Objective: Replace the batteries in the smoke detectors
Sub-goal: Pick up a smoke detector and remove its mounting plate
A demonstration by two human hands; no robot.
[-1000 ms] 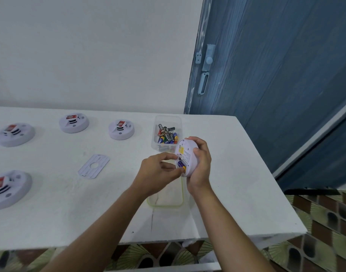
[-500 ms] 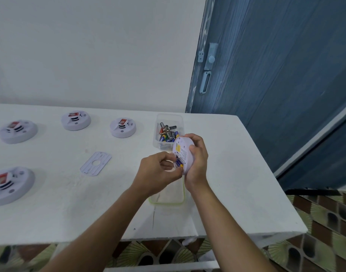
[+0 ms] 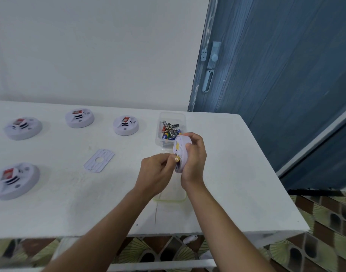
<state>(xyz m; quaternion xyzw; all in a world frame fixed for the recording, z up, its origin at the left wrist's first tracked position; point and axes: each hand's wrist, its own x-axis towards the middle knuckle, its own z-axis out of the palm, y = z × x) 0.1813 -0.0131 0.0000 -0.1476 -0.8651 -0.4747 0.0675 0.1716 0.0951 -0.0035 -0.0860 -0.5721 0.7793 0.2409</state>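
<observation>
My right hand [image 3: 194,160] grips a white round smoke detector [image 3: 181,151] on edge above the table, its back turned to the left. My left hand [image 3: 155,172] pinches a battery [image 3: 176,159] whose gold end shows right at the detector's back. A clear tub [image 3: 170,130] with several batteries stands just behind the hands. Several other white smoke detectors lie on the table: one at mid back [image 3: 125,125], one further left [image 3: 79,118], one at far left [image 3: 23,128] and one at near left [image 3: 15,180].
A white mounting plate [image 3: 99,160] lies flat left of my hands. A clear lid or tray with a yellowish rim [image 3: 171,199] lies under my wrists. The white table [image 3: 236,183] ends at right, next to a blue door [image 3: 276,75].
The battery's gold end has come into sight between my left fingers at the detector's back. Both hands and the detector stayed in nearly the same place.
</observation>
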